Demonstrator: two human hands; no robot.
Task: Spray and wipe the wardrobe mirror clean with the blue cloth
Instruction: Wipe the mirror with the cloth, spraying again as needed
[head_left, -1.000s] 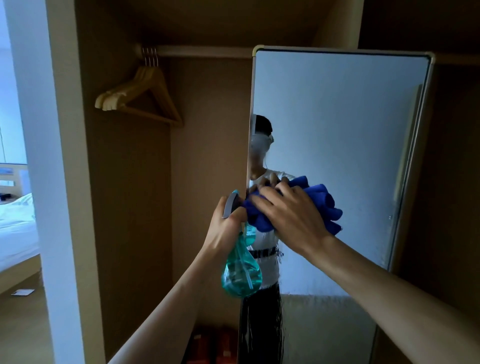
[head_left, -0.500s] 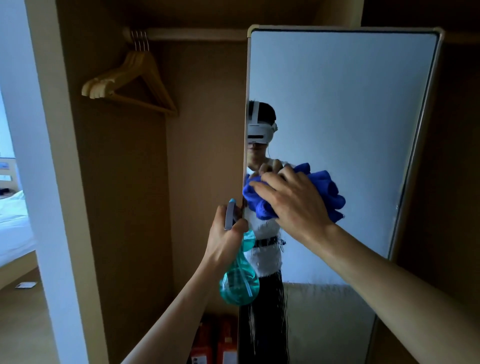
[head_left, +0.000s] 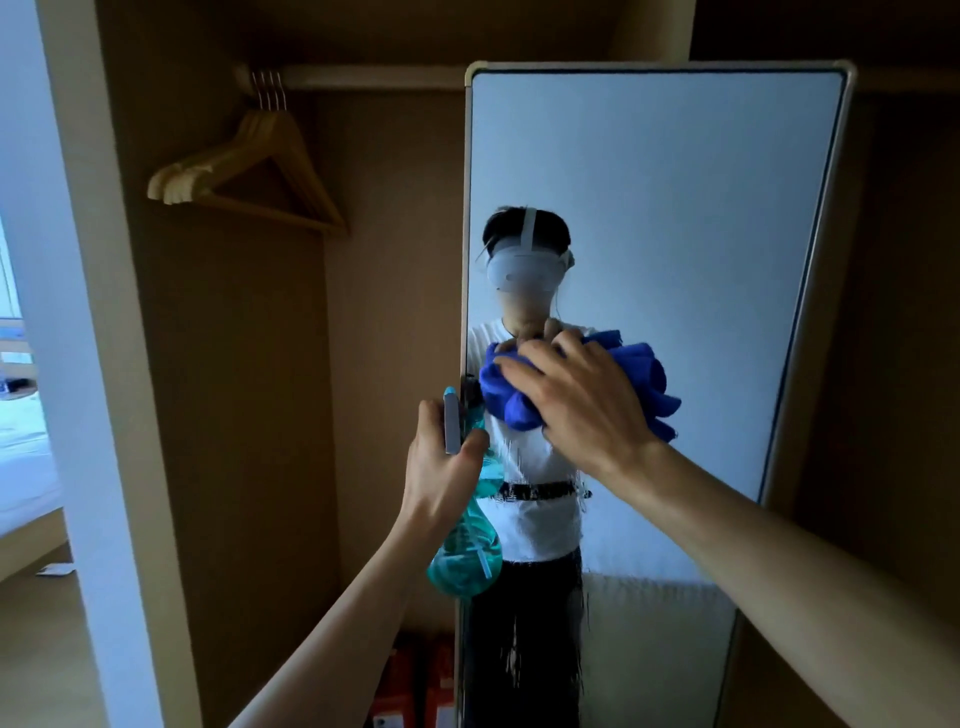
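1. Wardrobe interior, dim and brown: wooden hangers (head_left: 249, 171) bunch on the rail (head_left: 363, 78) at upper left. Red boxes (head_left: 415, 686) sit on the floor below, and a bed (head_left: 21, 457) shows past the left wall.
2. Over on the right stands the tall mirror (head_left: 675, 208), long axis vertical, glass facing the person. Wet streaks run down its lower half.
3. Right hand (head_left: 582, 405) is on the glass at chest height, fingers spread and curled over the bunched blue cloth (head_left: 639, 374), pressing it to the mirror near the left edge.
4. Left hand (head_left: 441, 467) grips the neck of the spray bottle (head_left: 465, 561) just beside the mirror's left frame. The bottle is upright, grey head on top, teal body hanging below the fist and covering part of the frame.
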